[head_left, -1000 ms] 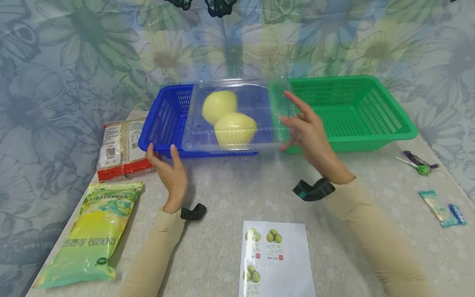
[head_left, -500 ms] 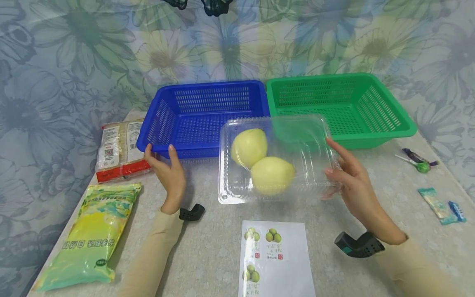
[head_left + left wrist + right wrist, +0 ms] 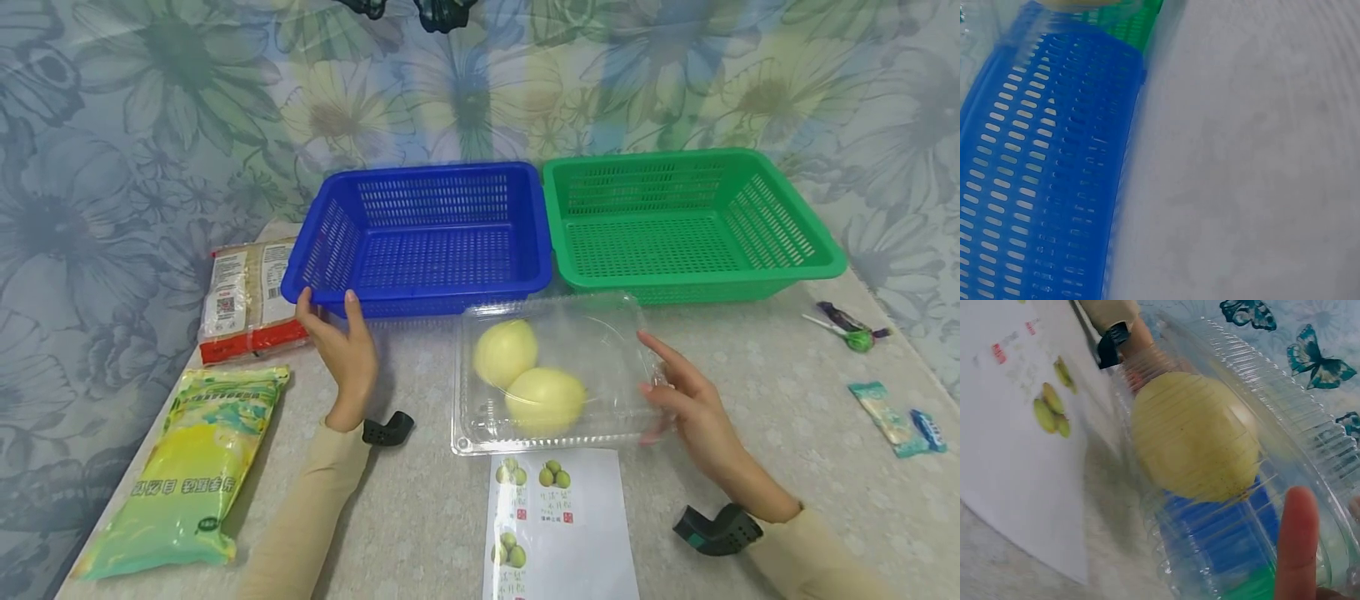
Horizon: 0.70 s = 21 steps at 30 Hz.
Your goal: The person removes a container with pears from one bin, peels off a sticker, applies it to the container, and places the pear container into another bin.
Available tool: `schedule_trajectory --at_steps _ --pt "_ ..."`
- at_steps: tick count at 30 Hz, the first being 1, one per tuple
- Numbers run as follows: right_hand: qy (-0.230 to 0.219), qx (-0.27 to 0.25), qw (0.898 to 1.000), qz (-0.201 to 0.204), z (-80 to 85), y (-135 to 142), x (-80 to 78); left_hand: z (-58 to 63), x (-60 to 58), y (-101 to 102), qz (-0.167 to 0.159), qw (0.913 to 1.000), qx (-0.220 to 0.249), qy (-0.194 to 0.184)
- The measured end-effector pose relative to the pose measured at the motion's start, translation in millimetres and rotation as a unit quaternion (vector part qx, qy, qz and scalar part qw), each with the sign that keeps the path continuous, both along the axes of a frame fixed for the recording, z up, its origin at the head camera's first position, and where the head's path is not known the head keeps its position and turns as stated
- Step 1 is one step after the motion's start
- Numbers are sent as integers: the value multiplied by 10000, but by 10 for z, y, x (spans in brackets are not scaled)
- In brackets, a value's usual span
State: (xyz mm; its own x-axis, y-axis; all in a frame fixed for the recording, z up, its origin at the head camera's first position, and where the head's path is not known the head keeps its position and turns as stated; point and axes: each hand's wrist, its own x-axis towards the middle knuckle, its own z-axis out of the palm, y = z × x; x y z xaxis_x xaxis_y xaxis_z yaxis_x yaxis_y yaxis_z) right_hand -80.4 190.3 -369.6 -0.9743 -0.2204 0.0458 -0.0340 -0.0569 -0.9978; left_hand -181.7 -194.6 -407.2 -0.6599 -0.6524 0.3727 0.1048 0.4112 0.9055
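Note:
A clear plastic clamshell box [image 3: 585, 350] holds two pale yellow-green pears [image 3: 545, 401], both toward its left side. My right hand [image 3: 701, 412] grips the box by its right end, thumb and fingers on its edge. In the right wrist view one pear [image 3: 1197, 437] shows through the ridged plastic, with a finger [image 3: 1297, 544] in front of the box. At the front left corner of the blue basket [image 3: 420, 302] is my left hand [image 3: 347, 358], fingers spread and the tips at the rim. The left wrist view shows the basket's slotted side [image 3: 1041, 181] but no fingers.
A green basket [image 3: 697, 287] adjoins the blue one on the right. Before the box lies a sheet of pear stickers [image 3: 570, 533]. Two packaged bags [image 3: 180, 483] lie at the left; a lollipop [image 3: 855, 340] and wrapped sweets [image 3: 888, 417] at the right.
My right hand has brought the clamshell box from above the baskets toward me and down, near the sticker sheet. My left hand has stayed at the blue basket's corner.

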Motion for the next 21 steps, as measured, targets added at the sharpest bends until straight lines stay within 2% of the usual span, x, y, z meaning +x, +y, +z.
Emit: schedule_trajectory --at_steps 15,19,21 --pt "-169 437 9976 -505 -199 -47 -76 25 20 7 -219 9997 34 -143" --pt "-108 785 9961 -382 -185 -31 -74 86 68 -8 -507 9984 89 -232" --pt "-64 1154 9929 -285 -157 -11 -70 144 121 -19 -759 9959 146 -463"
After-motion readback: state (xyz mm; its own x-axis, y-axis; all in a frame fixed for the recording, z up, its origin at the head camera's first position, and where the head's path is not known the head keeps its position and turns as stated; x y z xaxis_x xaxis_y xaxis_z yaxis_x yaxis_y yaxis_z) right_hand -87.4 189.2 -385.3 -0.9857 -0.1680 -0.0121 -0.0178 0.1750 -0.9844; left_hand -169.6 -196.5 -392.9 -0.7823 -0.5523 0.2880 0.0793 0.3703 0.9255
